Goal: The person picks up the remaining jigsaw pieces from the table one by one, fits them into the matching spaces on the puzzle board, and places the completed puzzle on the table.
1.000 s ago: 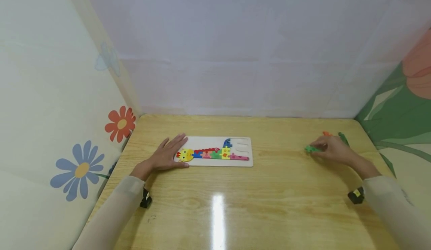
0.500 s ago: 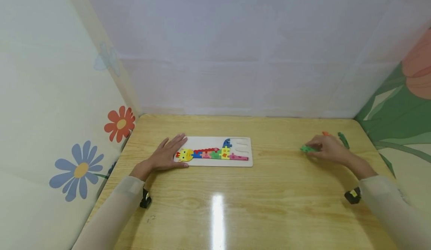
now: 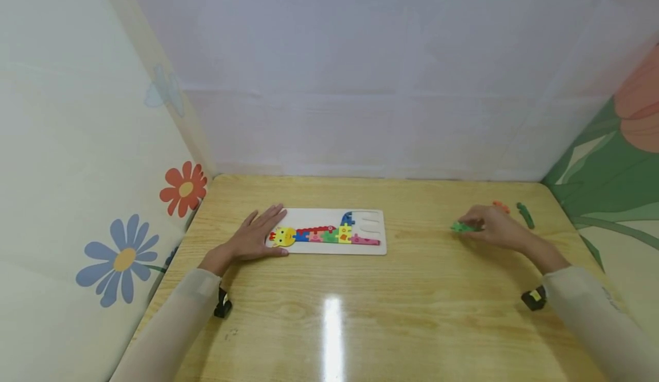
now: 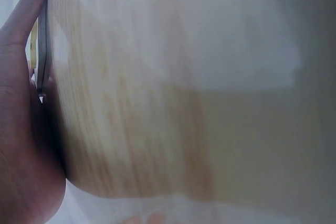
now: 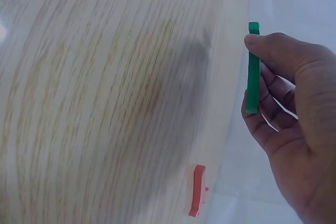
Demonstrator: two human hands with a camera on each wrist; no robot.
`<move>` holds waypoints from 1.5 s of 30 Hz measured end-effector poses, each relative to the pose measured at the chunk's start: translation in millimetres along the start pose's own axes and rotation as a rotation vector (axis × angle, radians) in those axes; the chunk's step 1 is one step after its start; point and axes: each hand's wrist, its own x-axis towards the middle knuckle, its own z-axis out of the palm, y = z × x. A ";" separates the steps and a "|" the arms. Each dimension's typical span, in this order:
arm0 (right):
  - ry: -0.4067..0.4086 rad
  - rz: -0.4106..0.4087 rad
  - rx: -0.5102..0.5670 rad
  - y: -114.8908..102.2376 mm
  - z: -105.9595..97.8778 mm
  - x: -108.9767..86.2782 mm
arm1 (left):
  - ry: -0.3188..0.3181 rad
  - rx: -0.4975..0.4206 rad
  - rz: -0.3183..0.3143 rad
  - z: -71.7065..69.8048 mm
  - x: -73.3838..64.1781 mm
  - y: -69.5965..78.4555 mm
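"Right hand has drifted left since the earlier frame."
"What else?"
"Puzzle board, just below centre; left hand rests on its left end, fingers and thumb apart."
"Right's grip?"
"Thumb and fingers pinch a green piece, right of centre; an orange piece lies farther right."

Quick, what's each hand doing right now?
Left hand: open, touching the end of the giraffe puzzle board.
Right hand: closed, holding a green puzzle piece.
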 end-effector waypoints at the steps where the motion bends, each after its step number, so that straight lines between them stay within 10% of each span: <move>1: -0.002 0.001 0.001 -0.9 0.0 0.5 | 0.001 -0.003 0.000 0.0 0.1 0.2; 45: 0.009 -0.116 0.048 -34.4 20.9 40.0 | -0.016 0.001 -0.003 1.3 1.7 -3.8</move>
